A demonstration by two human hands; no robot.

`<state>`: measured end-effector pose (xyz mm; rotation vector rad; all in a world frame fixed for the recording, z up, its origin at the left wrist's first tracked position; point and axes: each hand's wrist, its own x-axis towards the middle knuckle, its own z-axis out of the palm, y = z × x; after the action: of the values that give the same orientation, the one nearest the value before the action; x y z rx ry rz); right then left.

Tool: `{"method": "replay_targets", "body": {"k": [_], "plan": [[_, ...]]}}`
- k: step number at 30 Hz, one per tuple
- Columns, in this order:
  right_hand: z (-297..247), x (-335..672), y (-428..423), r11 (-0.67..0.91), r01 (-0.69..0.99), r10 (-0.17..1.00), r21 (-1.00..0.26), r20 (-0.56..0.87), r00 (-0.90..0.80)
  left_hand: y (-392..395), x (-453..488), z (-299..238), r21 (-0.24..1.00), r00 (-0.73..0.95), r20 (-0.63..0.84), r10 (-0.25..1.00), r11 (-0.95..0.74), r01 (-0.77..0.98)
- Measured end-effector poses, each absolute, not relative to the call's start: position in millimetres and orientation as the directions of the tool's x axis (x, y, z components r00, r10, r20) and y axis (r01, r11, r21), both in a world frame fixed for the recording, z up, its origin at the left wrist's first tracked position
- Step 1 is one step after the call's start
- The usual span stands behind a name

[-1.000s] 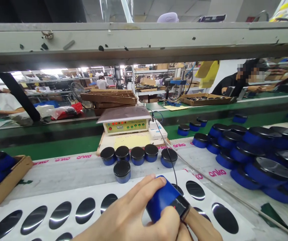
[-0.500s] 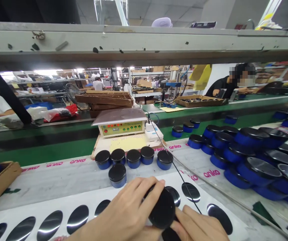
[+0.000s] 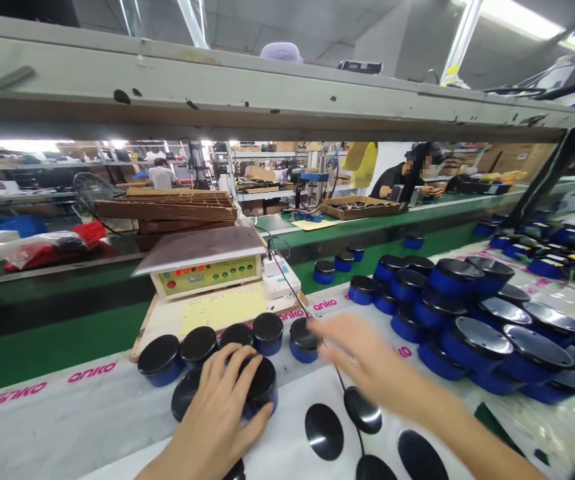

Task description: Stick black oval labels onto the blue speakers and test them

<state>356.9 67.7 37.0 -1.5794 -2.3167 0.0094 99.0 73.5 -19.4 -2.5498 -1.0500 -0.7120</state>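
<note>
My left hand (image 3: 222, 407) curls over a round blue case with a glossy black top (image 3: 263, 380), its thumb against the near side. Another such case (image 3: 183, 395) stands just left of it, partly behind my fingers. My right hand (image 3: 362, 353) is blurred, its fingers stretched out toward a separate round case (image 3: 303, 343) at the right end of the row. The fingertips overlap that case's edge; contact is unclear. Below my hands lies a white sheet (image 3: 287, 427) with black oval-looking discs (image 3: 324, 432) on it.
A pile of round blue cases (image 3: 447, 307) stands on the right. Behind the row sits a yellow-fronted control box (image 3: 207, 270) on a board, its dark cable (image 3: 292, 287) crossing the sheet. A shelf beam (image 3: 267, 100) spans overhead. A co-worker (image 3: 407, 177) sits beyond the green conveyor (image 3: 67, 347).
The view has turned right. The round case held between both hands is now down beside the row under my left hand. My right hand has let go and moved forward to the row's right end.
</note>
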Motion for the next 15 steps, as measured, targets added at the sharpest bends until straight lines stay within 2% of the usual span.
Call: {"method": "replay_targets", "body": {"k": [4,6,10,15], "plan": [[59,375,185,0.063,0.990,0.970,-0.127,0.241,-0.031,79,97,-26,-0.246,0.656,0.611,0.442,-0.682,0.689],[57,380,223,0.003,0.996,0.983,-0.093,0.181,0.014,83,96,-26,-0.359,0.719,0.599,0.353,-0.684,0.635],[48,384,236,0.061,0.997,0.996,-0.041,0.074,-0.058,88,97,-27,-0.490,0.767,0.597,0.235,-0.650,0.581],[40,415,177,0.274,0.962,0.960,-0.004,-0.061,-0.274,87,97,-30,-0.477,0.750,0.618,0.235,-0.647,0.596]]}}
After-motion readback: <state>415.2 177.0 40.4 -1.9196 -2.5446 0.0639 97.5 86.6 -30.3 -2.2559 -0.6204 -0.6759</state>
